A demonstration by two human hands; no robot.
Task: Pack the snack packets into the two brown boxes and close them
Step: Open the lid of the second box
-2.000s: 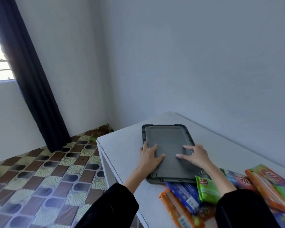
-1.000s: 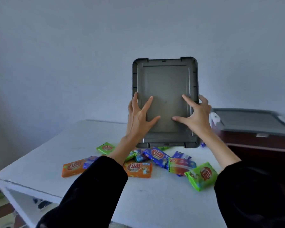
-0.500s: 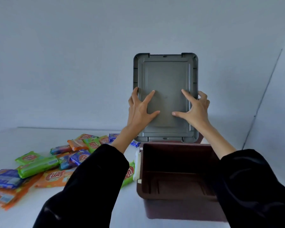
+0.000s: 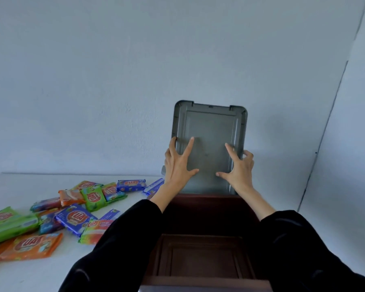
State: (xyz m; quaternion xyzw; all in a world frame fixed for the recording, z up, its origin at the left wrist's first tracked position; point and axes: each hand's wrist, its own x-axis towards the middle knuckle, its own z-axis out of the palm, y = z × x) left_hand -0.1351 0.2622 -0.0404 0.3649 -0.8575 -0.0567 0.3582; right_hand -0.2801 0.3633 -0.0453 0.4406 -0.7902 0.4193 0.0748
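While uncovered, brown box (image 4: 209, 209): on desk, at near edge, straight below cam; top open, dark ribbed floor inside in view; L + R sides partly hidden by sleeves.
Lid (image 4: 211, 127): grey, rect. w/ rounded corners; held upright over box's far rim, broad face toward cam; lower edge level w/ far rim, cannot tell if touching.
Left grip (image 4: 177, 165): clamped on lid's left edge; thumb + forefinger spread on broad face, other fingers hooked round edge.
Right grip (image 4: 238, 167): clamped on lid's right edge; thumb + forefinger spread on broad face, remaining fingers curled round edge.
Sleeves (image 4: 114, 249): black, up from bottom of frame, one each side of box; forearms bare from about box's far rim.
Snack packets (image 4: 75, 219): loose heap on desk, left of box, well apart from both grips; green, orange + blue wrappers w/ red oval logo; several overlapping; nearest ones just beside left sleeve.
Desk (image 4: 40, 275): white top, far edge against wall.
Wall (image 4: 114, 81): pale blue-grey, plain; meets 2nd wall in a corner at right of box.
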